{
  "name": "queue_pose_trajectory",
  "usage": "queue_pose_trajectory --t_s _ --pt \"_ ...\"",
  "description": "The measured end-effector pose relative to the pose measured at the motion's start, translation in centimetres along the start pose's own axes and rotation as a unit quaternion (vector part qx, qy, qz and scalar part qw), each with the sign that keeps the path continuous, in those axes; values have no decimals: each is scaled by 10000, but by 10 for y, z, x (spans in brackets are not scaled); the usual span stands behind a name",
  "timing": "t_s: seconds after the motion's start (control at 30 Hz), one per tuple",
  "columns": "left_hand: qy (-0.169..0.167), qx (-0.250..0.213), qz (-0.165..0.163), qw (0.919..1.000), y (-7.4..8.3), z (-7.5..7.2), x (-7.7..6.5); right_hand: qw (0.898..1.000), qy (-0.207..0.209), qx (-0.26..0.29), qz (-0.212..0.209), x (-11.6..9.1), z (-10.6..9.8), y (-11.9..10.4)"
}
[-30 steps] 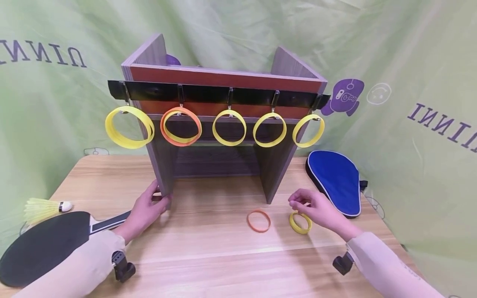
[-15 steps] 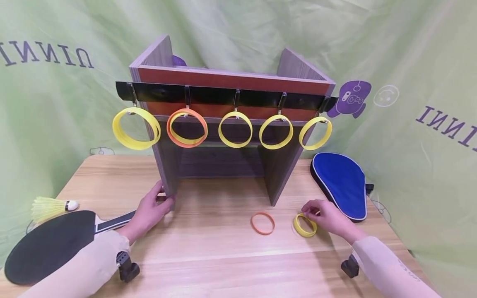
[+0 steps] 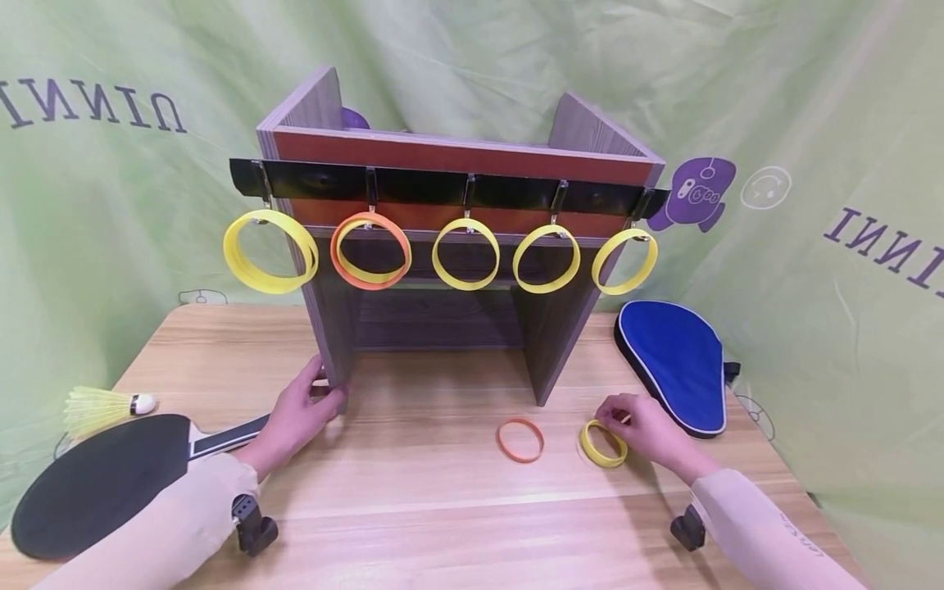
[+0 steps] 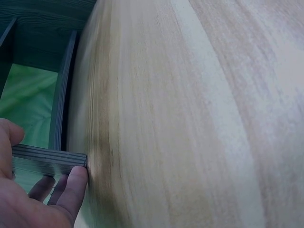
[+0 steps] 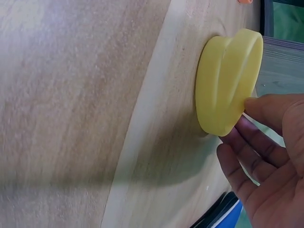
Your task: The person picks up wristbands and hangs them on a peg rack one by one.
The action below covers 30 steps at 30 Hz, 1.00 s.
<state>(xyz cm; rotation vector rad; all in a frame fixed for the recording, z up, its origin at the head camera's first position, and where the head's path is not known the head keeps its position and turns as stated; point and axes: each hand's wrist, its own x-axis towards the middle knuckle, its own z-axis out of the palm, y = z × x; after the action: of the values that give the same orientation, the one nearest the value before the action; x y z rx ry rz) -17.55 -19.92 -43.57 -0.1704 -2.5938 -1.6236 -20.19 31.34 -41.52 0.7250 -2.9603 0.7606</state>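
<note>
- Right hand (image 3: 643,422): I pinch the upper yellow ring (image 5: 240,71), tilted over the lower yellow ring (image 5: 210,90) on the table (image 3: 428,533).
- Left hand (image 3: 298,416): my fingers clamp the stand's side panel (image 3: 332,336).
- Step, I judge: pickup; next calls for separating the 2 rings.
- Unclear: some right fingertips, hidden; orange ring (image 3: 521,460), cut off in right-wrist view.

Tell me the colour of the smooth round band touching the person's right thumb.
Yellow all over; the smooth round band shows best in the right wrist view.
</note>
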Motion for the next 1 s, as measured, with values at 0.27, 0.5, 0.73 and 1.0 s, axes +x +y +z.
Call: queue_pose_trajectory --t_s 0.27,0.5,0.73,1.0 --pt "18 34 59 10000 0 0 1 9998 53 -182 24 -2 -3 0" --pt "22 61 26 10000 0 0 1 9995 93 -213 197 -5 -7 0" --pt "29 28 -27 10000 0 0 0 9997 201 -105 40 -7 -12 -2" --pt "34 38 -52 10000 0 0 0 9983 -130 569 -3 -8 -23 0"
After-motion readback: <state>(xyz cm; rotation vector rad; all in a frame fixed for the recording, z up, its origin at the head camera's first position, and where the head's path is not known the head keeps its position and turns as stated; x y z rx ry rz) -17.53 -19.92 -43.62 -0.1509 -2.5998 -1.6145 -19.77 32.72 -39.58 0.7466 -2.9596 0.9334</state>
